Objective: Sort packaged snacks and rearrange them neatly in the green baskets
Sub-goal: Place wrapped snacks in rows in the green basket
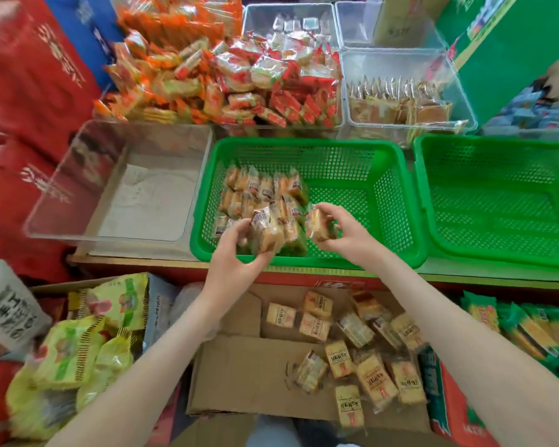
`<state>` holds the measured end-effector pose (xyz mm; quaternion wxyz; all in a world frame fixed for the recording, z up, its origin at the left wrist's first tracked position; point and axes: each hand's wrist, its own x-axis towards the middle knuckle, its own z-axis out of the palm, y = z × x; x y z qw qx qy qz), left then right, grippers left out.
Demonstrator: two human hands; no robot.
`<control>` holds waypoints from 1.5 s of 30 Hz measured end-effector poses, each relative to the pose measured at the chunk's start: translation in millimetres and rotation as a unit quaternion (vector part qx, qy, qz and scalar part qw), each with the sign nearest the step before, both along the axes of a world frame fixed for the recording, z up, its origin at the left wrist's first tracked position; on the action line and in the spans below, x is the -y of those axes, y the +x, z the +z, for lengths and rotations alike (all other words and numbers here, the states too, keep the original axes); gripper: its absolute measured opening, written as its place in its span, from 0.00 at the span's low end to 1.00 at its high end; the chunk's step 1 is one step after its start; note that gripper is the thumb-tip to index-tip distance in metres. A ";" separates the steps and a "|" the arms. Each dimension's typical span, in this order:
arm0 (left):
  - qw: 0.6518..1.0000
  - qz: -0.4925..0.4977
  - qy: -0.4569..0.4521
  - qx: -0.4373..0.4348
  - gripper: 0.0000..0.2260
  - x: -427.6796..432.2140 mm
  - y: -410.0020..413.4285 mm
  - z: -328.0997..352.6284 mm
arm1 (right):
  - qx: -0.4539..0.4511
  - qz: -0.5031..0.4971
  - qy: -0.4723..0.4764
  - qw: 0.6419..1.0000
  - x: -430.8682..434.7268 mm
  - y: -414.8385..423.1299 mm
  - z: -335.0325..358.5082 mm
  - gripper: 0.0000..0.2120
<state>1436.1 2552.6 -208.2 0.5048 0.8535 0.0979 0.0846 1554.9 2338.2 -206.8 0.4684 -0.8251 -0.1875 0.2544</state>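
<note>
Over basket (304, 142), hands (236, 253) (344, 237) seemingly round packets (267, 232).

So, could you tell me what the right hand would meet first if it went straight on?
Probably the rows of packets in the middle green basket; the right hand, gripping a packet, points up-left at them, though depth is unclear.

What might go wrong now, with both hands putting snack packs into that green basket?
The left hand holds several snack packs at once; one may slip over the green basket rim into the cardboard box below. The single pack in the right hand might knock the tidy rows askew.
</note>
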 end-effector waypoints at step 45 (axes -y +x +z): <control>0.853 -0.230 0.406 -0.232 0.49 19.2 121.8 -59.5 | -0.219 -0.068 -0.106 0.968 -32.4 43.7 -27.2 0.40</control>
